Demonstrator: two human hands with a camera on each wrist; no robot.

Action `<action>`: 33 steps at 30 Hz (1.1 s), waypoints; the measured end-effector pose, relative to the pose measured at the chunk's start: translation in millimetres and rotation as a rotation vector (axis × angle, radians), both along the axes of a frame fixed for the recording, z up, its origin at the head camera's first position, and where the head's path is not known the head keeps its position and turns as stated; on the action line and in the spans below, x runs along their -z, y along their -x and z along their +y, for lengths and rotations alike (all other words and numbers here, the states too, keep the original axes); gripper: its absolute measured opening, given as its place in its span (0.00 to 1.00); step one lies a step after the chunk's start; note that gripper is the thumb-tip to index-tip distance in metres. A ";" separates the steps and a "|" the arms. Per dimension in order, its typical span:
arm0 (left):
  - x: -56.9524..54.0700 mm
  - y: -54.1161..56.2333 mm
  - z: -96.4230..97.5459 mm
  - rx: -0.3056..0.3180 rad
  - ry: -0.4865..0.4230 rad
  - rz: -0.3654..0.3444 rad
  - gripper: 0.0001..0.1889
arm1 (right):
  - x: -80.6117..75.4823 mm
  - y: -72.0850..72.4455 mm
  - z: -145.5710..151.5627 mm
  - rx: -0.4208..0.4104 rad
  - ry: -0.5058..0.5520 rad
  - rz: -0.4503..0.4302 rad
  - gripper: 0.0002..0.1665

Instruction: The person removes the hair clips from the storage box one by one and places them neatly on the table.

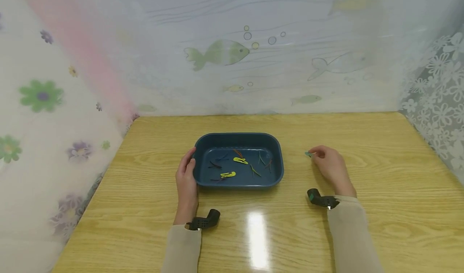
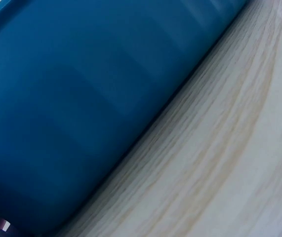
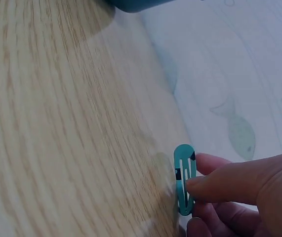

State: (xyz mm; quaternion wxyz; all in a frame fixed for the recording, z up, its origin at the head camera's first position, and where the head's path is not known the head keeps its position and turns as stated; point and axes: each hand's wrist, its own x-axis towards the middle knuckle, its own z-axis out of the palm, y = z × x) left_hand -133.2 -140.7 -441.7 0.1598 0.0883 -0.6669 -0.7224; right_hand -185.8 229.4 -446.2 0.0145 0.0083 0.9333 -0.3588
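Note:
A teal snap hair clip [image 3: 183, 173] with dark marks is pinched between the thumb and fingers of my right hand [image 1: 329, 166], above the table to the right of the basin. My left hand [image 1: 186, 180] grips the left end of a dark blue rectangular basin [image 1: 239, 187], thumb at the rim; the fingers behind the wall are partly hidden. Inside the basin lie several hair clips, among them a yellow clip [image 1: 240, 160], another yellow clip [image 1: 228, 174] and a green clip [image 1: 255, 170]. In the left wrist view the basin's outer wall [image 2: 81, 98] fills most of the picture.
The basin stands on a wood-grain table [image 1: 145, 208]. A curtain with fish drawings [image 1: 224, 53] hangs behind the far edge, and a flowered sheet [image 1: 72, 104] borders the left side. Each wrist wears a black camera mount [image 1: 204, 221].

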 end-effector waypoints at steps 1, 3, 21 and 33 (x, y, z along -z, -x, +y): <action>0.1 0.1 -0.1 0.001 -0.002 0.003 0.18 | -0.1 0.1 0.1 0.000 -0.002 0.003 0.16; 0.4 0.2 -0.2 0.001 -0.001 0.002 0.18 | -0.9 0.0 -0.1 0.003 -0.003 0.002 0.16; -1.8 -0.9 0.6 0.005 0.012 0.006 0.18 | -2.7 2.7 -2.1 0.078 0.191 -0.025 0.25; -3.0 -1.9 0.1 0.008 0.037 -0.002 0.18 | -9.4 3.2 -15.5 0.004 0.259 -0.010 0.24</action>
